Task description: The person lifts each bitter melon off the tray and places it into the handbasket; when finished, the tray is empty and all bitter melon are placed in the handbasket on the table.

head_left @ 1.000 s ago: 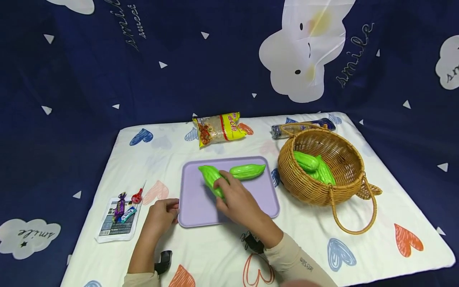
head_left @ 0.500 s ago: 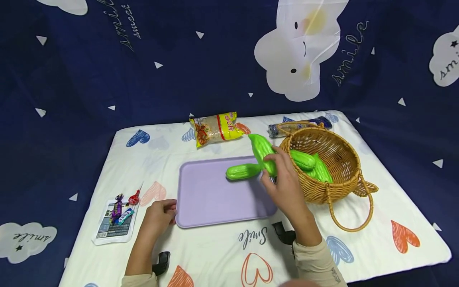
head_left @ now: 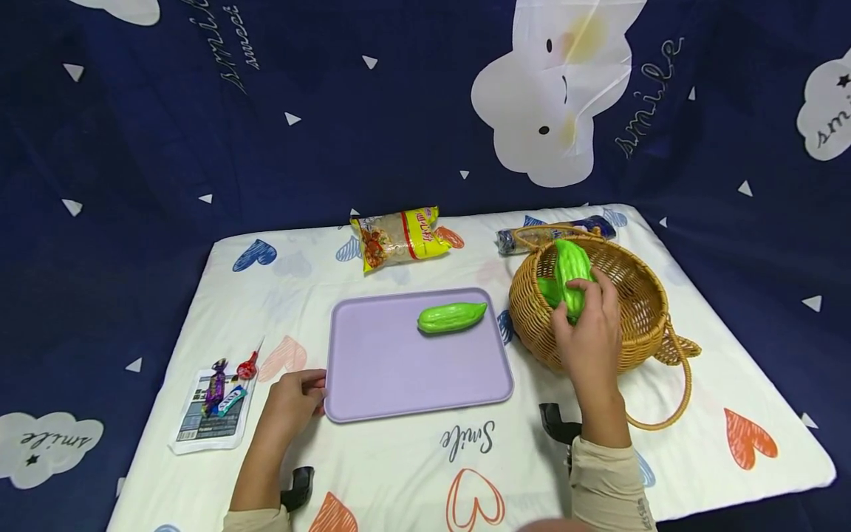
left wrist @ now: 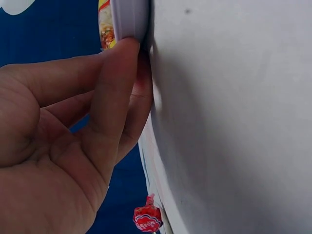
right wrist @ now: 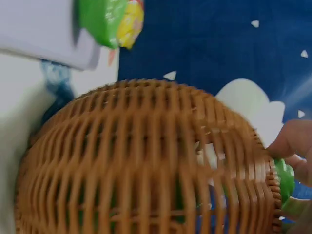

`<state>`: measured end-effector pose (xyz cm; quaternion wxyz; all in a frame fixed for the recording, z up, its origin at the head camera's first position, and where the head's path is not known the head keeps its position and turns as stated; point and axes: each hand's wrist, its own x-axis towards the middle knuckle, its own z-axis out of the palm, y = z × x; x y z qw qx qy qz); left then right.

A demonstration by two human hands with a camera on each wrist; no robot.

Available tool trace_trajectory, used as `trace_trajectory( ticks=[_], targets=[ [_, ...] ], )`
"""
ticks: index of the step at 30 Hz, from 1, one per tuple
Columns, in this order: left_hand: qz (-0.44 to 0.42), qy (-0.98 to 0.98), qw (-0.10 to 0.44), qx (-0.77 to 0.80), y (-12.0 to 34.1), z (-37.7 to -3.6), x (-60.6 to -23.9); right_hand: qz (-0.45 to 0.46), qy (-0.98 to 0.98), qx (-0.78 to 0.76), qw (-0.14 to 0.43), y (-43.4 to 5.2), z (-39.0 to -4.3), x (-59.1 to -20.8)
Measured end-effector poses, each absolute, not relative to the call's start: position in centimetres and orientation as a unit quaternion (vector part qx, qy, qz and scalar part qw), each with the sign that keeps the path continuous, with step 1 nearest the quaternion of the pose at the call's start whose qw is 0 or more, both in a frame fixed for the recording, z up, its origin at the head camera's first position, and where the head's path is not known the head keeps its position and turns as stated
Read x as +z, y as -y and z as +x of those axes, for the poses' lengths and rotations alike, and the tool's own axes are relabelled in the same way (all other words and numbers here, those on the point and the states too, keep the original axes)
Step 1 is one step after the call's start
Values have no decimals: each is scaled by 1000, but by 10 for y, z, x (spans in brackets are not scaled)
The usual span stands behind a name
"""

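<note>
head view looks down — wrist views sit close, sharing tray (head_left: 372, 384) and basket (right wrist: 146, 161).

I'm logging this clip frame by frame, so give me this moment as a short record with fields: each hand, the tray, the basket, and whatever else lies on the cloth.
left hand: grips the near left edge of the purple tray
right hand: holds a green toy gourd over the wicker basket
tray contents: one green gourd, lying flat near the far right corner
basket contents: more green toys, partly hidden by the hand
other items: yellow snack bag behind the tray; wrapped roll behind the basket; candies on a packet at the left
</note>
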<state>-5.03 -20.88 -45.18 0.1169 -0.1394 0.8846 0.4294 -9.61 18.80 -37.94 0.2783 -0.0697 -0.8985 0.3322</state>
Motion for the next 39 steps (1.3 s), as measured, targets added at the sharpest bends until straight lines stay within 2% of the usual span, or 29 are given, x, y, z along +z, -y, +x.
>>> trace_trajectory(
  ticks=[8, 11, 15, 18, 21, 23, 26, 32, 35, 39],
  targets=[
    [-137, -883, 110, 434, 211, -50, -452, -89, 922, 277, 255, -185, -100, -382],
    [-137, -885, 108, 432, 212, -50, -452, -72, 916, 285, 272, -181, -101, -383],
    [-136, -888, 107, 425, 213, -50, -451, 28, 898, 299, 322, -163, -106, -386],
    [-133, -890, 106, 424, 213, -50, -450, 146, 893, 289, 313, -138, -113, -388],
    [-131, -890, 103, 424, 213, -51, -450, 246, 905, 253, 239, -111, -127, -392],
    [-128, -890, 101, 425, 213, -51, -450, 280, 919, 212, 178, -96, -138, -398],
    [-130, -891, 100, 424, 212, -50, -452, 289, 941, 157, 83, -82, -152, -408],
    [-134, -891, 107, 419, 208, -47, -454, 249, 959, 73, -117, -77, -164, -423],
    [-131, -893, 103, 418, 208, -47, -453, 242, 957, 52, -149, -76, -165, -427],
    [-131, -892, 101, 421, 210, -48, -451, 246, 958, 50, -138, -75, -167, -428]
  ],
)
